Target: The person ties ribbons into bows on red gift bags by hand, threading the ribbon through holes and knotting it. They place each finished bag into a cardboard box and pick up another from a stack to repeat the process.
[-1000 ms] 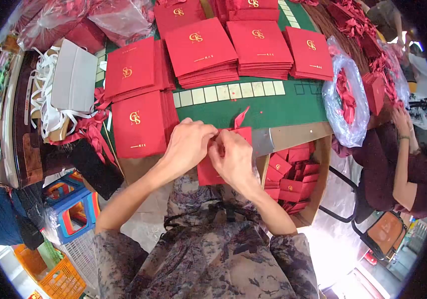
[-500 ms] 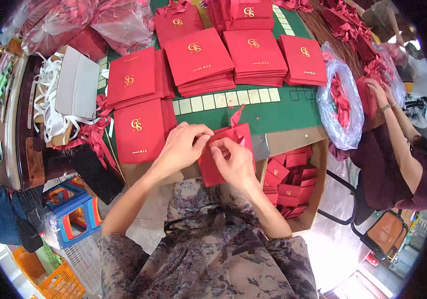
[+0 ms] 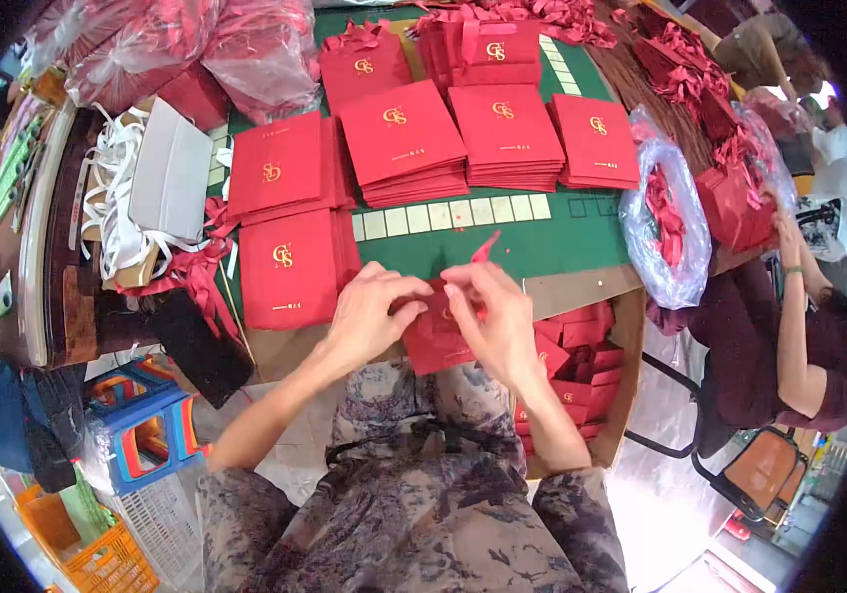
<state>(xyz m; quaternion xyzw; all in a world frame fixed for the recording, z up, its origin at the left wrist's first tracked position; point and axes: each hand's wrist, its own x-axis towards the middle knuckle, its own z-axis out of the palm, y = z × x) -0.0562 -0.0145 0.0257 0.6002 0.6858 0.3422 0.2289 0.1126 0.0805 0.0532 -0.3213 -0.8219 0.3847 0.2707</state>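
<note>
A small red paper bag [image 3: 438, 346] is held upright at the table's front edge, between my two hands. My left hand [image 3: 376, 311] is closed, thumb and fingers pinching at the bag's top left edge. On the other side, my right hand [image 3: 495, 321] pinches the top near the opening and covers part of the gold print. A red ribbon [image 3: 486, 247] sticks up behind my right fingers. What the fingertips grip exactly is partly hidden. Left of my left hand lies a stack of red bags [image 3: 290, 272] with gold lettering.
More red bag stacks [image 3: 401, 138] stand on the green table [image 3: 413, 247]. A cardboard box [image 3: 629, 366] of red bags is below right. Plastic sacks [image 3: 680, 222], white-ribboned grey bags [image 3: 171, 173] and blue stools [image 3: 136, 435] surround me. A co-worker's arm [image 3: 794, 306] is at right.
My right hand has shifted right and slightly up at the bag's top. The bag has turned, so gold print now shows under my fingers. The co-worker's hands have moved lower.
</note>
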